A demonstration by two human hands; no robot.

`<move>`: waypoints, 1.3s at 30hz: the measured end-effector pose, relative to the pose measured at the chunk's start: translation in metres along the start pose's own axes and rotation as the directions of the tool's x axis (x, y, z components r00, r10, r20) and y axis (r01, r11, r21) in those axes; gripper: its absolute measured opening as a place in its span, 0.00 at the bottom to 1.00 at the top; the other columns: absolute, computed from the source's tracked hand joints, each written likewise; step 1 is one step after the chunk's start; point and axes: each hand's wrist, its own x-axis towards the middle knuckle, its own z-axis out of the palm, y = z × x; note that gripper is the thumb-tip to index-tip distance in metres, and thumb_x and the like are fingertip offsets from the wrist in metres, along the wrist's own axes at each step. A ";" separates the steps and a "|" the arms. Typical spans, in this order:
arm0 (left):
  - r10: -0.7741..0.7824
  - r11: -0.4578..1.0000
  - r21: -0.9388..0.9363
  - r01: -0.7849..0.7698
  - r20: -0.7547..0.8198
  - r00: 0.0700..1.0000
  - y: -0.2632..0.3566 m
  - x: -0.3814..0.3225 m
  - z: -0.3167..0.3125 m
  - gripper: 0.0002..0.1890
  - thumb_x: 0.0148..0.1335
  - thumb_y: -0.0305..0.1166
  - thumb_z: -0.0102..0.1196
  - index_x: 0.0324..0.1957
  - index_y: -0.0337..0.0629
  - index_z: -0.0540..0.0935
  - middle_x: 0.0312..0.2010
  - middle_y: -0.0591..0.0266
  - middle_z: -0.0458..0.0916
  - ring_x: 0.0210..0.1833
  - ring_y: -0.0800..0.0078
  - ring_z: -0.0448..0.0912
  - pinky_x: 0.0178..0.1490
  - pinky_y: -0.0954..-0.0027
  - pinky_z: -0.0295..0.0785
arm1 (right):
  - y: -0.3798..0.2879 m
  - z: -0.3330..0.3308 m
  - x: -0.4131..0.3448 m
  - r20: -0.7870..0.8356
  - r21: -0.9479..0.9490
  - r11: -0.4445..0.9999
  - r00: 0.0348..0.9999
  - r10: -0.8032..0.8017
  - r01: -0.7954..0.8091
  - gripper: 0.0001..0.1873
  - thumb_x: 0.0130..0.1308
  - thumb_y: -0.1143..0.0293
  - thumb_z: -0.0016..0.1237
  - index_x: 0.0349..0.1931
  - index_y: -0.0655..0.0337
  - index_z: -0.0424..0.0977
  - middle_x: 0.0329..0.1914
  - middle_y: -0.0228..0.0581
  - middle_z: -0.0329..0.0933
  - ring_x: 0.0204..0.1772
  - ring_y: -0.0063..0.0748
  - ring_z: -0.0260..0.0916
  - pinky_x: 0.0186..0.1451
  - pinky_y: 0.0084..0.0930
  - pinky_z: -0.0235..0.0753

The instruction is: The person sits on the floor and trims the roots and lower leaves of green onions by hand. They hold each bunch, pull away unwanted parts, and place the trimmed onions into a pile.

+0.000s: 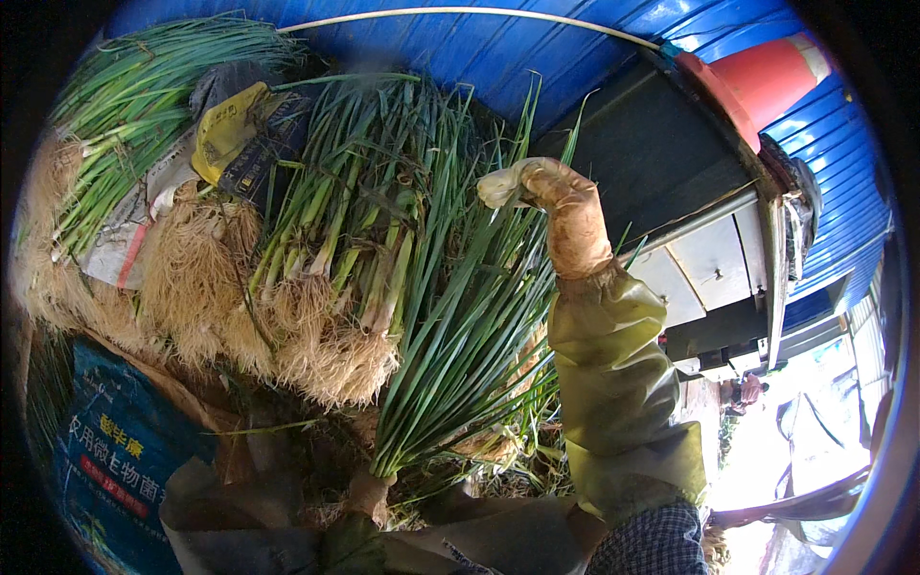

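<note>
A fanned bunch of long green onion leaves (460, 338) spreads upward from my left hand (370, 496). That gloved hand, dim and low in the picture, closes around the gathered lower end of the bunch. My right hand (557, 205), in a soiled glove and a yellow-green sleeve cover, is bent over the upper leaves with curled fingers. Whether any leaf is pinched between those fingers is hidden. Left of the held bunch, green onions (359, 215) lie piled with pale, stringy roots (338, 366) towards me.
More onions (165, 79) lie at upper left, beside a yellow-and-black plastic bag (237, 144). A blue printed sack (122, 453) stands at lower left. Behind are a blue corrugated wall (445, 50), white cabinets (708, 266) and a red cone (762, 79). Far right, a person (751, 388) appears.
</note>
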 end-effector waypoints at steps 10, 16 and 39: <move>0.305 0.946 0.156 -0.286 -0.123 0.944 0.009 -0.005 0.005 0.17 0.49 0.42 0.61 0.37 0.42 0.78 0.29 0.53 0.78 0.30 0.55 0.75 0.31 0.52 0.69 | 0.008 -0.026 0.008 -0.149 0.216 0.963 0.970 0.193 -0.158 0.15 0.60 0.65 0.41 0.39 0.70 0.70 0.38 0.52 0.75 0.38 0.45 0.74 0.46 0.37 0.71; 0.209 0.975 0.096 -0.202 -0.071 0.975 0.029 -0.014 0.009 0.16 0.48 0.39 0.60 0.37 0.42 0.77 0.26 0.54 0.77 0.28 0.55 0.74 0.29 0.52 0.67 | -0.102 -0.153 0.021 0.104 0.576 0.807 0.966 -0.236 0.135 0.16 0.63 0.65 0.36 0.43 0.69 0.68 0.42 0.45 0.69 0.49 0.41 0.64 0.60 0.43 0.60; 0.389 0.700 0.671 -0.246 -0.070 0.919 0.134 -0.153 0.053 0.14 0.58 0.41 0.48 0.37 0.41 0.73 0.21 0.63 0.68 0.22 0.70 0.67 0.25 0.64 0.63 | 0.188 0.093 -0.332 0.026 0.882 0.279 0.629 0.777 -0.380 0.32 0.63 0.44 0.31 0.58 0.58 0.60 0.50 0.47 0.68 0.47 0.43 0.66 0.47 0.42 0.68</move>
